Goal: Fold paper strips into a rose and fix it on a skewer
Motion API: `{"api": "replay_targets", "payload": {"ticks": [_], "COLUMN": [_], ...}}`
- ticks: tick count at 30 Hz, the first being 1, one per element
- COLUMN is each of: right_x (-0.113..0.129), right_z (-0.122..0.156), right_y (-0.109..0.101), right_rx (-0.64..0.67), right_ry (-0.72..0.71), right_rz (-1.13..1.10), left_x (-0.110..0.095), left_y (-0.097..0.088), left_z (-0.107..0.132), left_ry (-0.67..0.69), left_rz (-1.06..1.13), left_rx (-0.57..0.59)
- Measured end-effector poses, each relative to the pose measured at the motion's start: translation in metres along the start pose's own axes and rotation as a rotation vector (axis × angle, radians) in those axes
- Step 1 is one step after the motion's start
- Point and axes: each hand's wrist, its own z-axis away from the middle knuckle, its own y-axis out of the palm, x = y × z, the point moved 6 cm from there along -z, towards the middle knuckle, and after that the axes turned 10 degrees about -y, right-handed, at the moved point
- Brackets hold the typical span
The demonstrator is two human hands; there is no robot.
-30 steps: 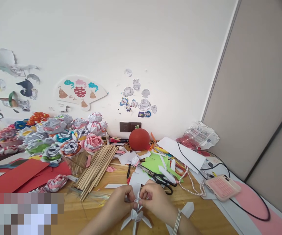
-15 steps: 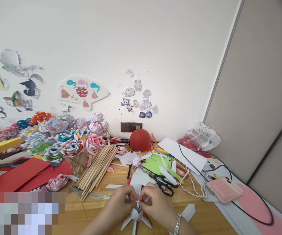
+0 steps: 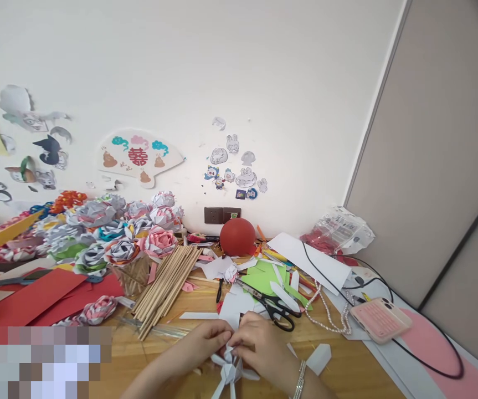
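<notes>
At the front middle of the table, a folded white paper piece (image 3: 230,372) with several pointed arms lies between my hands. My left hand (image 3: 211,339) pinches its upper end from the left, fingers closed. From the right, my right hand (image 3: 257,343) closes thumb and fingers on the same end; a bracelet circles that wrist. The fingertips partly hide the paper held there. Just beyond my hands lie white paper sheets (image 3: 231,308) and black-handled scissors (image 3: 278,310).
Wooden sticks (image 3: 168,288) and a heap of paper flowers (image 3: 97,221) fill the left. A red balloon (image 3: 237,237) rests by the wall. Green paper (image 3: 261,276), a pearl string (image 3: 325,318), a phone (image 3: 380,320) and a black cable (image 3: 438,368) lie to the right.
The paper piece has turned and shifted slightly between my hands, its arms pointing differently. My left hand has moved a little, its fingers now nearer the right hand's. At far left, the yellow strip has tilted.
</notes>
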Motion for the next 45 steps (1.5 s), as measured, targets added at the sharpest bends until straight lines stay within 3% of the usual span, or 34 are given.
{"api": "replay_targets", "payload": {"ticks": [7,14,17,22,30,36,38,43,45], "right_x": [0.006,0.014,0.009,-0.003,0.014,0.015,0.015,0.014,0.015], "right_z": [0.000,0.000,0.000,0.002,-0.002,-0.003,-0.005,-0.007,-0.006], "right_y": [-0.002,-0.007,-0.009,-0.002,-0.009,-0.013,-0.018,-0.043,-0.044], "right_rx": [-0.027,0.016,0.041,0.196,0.137,0.128,0.083,-0.231,-0.255], "right_ry": [-0.175,-0.332,-0.277,-0.103,-0.225,-0.228,-0.196,-0.131,-0.153], "right_rz": [0.046,0.034,-0.006,-0.012,0.001,-0.039,-0.069,-0.016,0.073], "left_x": [-0.003,0.000,-0.004,-0.010,-0.008,-0.005,-0.007,-0.015,-0.017], "left_y": [-0.001,-0.008,-0.007,0.001,-0.001,-0.006,-0.009,-0.021,-0.025], "left_z": [-0.011,-0.016,-0.013,-0.008,-0.012,-0.015,-0.014,-0.003,0.001], "left_ry": [0.113,0.149,0.164,0.170,0.158,0.194,0.225,0.309,0.326], "left_rz": [-0.100,-0.154,-0.164,-0.196,-0.184,-0.145,-0.123,-0.024,0.062], "left_rx": [-0.179,-0.236,-0.242,-0.261,-0.288,-0.340,-0.373,-0.522,-0.575]}}
